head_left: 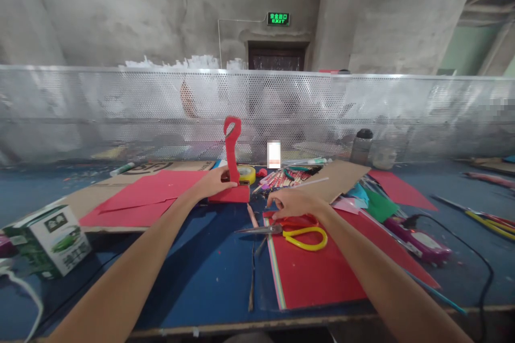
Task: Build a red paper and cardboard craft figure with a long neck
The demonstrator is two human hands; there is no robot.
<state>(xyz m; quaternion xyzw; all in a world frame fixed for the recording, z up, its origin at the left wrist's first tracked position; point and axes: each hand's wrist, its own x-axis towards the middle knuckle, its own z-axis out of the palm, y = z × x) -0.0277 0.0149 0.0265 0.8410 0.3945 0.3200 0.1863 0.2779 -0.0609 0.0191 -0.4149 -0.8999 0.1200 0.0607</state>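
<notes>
Three containers, is that right?

Yes. One green-and-white carton [52,241] stands at the left edge of the tabletop [201,262], tilted a little. A dark-capped bottle [361,147] and a pale jar [383,156] stand side by side far back on the right.

Anything in them?

I cannot tell. The carton looks closed, the bottle is capped, and the jar is too blurred to read.

What about the left hand?

The left hand [213,182] is clamped on the foot of a red cutout [232,150], with the thumb across its base. The cutout stands upright with a loop at its top. A yellow tape roll [247,173] sits just behind it.

And the right hand?

The right hand [292,203] lies palm down, fingers curled together. Its fingertips rest on the orange upper handle of the scissors [306,236]. Whether it grips that handle I cannot tell.

Where do the scissors lie?

They lie flat at the far left corner of a red sheet [317,273], directly under and just nearer than that hand. The yellow loop is free and the blades point left over the blue tabletop. The cutout is near them, to the upper left. Brown cardboard [333,179] lies just beyond the right hand.
</notes>
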